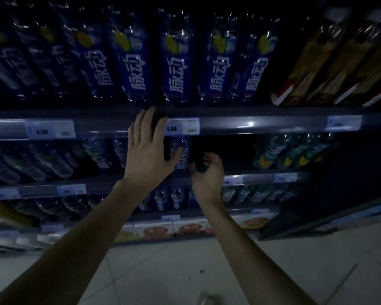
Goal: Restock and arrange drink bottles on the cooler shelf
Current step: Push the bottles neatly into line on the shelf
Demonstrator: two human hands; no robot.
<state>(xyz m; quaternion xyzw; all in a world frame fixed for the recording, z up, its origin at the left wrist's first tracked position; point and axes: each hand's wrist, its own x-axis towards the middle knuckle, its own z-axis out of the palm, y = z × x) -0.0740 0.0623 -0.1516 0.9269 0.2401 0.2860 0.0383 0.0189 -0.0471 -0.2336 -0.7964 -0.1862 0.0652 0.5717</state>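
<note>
Blue-labelled drink bottles stand in a row on the top shelf. On the shelf below, one clear bottle with a blue label stands beside a dark gap. My left hand is raised in front of that bottle, its fingers straight and spread, the fingertips reaching the top shelf's front rail. My right hand hovers at the gap's lower edge with loosely curled fingers; I see nothing in it, though the light is dim.
More bottles fill the second shelf left and right. A price tag hangs on the rail by my left fingers. Amber bottles stand top right. Lower shelves hold small bottles and boxes. Tiled floor lies below.
</note>
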